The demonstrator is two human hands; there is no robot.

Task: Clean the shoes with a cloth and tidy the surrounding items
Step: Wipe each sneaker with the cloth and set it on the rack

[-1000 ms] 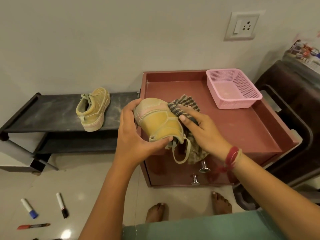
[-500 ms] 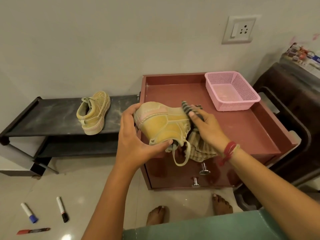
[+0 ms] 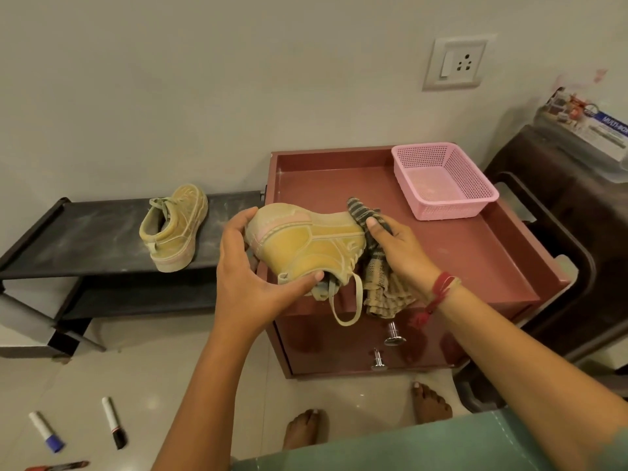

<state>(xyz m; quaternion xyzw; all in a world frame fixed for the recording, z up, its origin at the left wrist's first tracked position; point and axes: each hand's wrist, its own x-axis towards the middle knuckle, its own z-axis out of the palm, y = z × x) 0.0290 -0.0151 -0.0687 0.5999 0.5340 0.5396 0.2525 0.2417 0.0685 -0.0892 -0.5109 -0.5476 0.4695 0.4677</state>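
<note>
My left hand (image 3: pixel 251 266) grips a dusty yellow shoe (image 3: pixel 306 243) by its heel and collar, holding it on its side above the front left of the red cabinet top (image 3: pixel 475 253). A lace loop hangs below the shoe. My right hand (image 3: pixel 397 249) holds a striped brown cloth (image 3: pixel 377 280) bunched against the shoe's toe end; the cloth's lower part dangles. The second yellow shoe (image 3: pixel 173 229) stands on the black shoe rack (image 3: pixel 85 239) at the left.
A pink mesh basket (image 3: pixel 441 181) sits at the cabinet's back right. Two markers, blue-capped (image 3: pixel 46 431) and black-capped (image 3: pixel 114 423), lie on the floor at lower left, with a red one (image 3: pixel 57 466) at the edge. A dark chair (image 3: pixel 571 232) stands right. My bare feet (image 3: pixel 370 419) are below.
My right hand has slid the cloth along the shoe from its side toward the toe end. My left hand keeps the same hold on the shoe.
</note>
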